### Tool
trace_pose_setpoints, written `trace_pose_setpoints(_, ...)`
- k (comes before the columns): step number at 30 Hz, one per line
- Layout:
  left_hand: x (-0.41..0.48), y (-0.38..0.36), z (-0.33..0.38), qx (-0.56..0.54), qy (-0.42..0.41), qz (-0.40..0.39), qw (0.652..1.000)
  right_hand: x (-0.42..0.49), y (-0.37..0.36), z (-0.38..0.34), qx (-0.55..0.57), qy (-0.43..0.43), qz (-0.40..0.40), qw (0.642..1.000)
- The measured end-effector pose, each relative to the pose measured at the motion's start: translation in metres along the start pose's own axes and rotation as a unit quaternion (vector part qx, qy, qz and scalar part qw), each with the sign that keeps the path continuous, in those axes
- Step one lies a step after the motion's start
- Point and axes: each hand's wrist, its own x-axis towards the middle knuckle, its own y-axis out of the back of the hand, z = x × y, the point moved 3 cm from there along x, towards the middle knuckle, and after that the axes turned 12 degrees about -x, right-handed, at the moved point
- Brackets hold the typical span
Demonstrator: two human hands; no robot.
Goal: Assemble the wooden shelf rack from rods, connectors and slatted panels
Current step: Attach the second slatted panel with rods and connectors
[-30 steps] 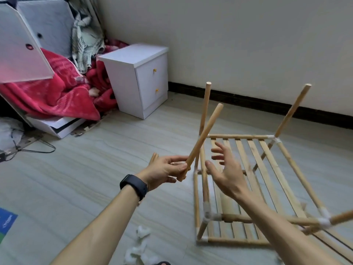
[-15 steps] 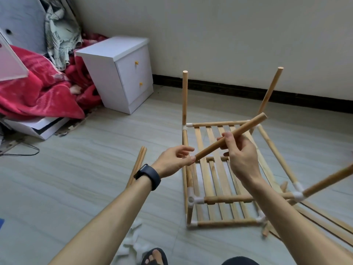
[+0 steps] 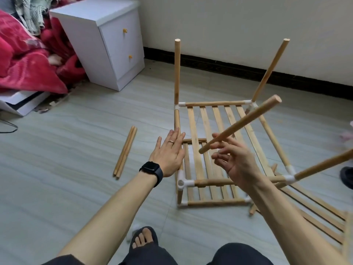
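The right hand [image 3: 236, 165] pinches the rod [image 3: 242, 123] near its lower end, tilted upward, probably to aim it at the open connector [image 3: 181, 182] below-left. The left hand [image 3: 169, 157], flat with straight fingers, hovers over the rack [image 3: 215, 103], probably ready to steady it.

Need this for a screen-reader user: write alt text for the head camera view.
A person's right hand holds a loose wooden rod by its lower end above a half-built rack on the floor, while the open left hand is spread flat near the rack's left edge. Two spare rods lie on the floor to the left.
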Motion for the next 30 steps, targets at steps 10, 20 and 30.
trace_pose_setpoints(10, 0.002, -0.001, 0.004, 0.021, 0.012, -0.007, 1.0, -0.026, -0.033, 0.021, -0.346, 0.13, 0.04, 0.928)
trace_pose_setpoints(20, 0.001, 0.003, 0.011, 0.041, 0.028, 0.0, 0.999, -0.027, -0.048, 0.022, -0.393, 0.197, 0.009, 0.898)
trace_pose_setpoints(30, 0.015, 0.002, 0.003, 0.068, 0.024, 0.0, 0.997, -0.013, -0.063, 0.031, -0.532, 0.334, -0.105, 0.771)
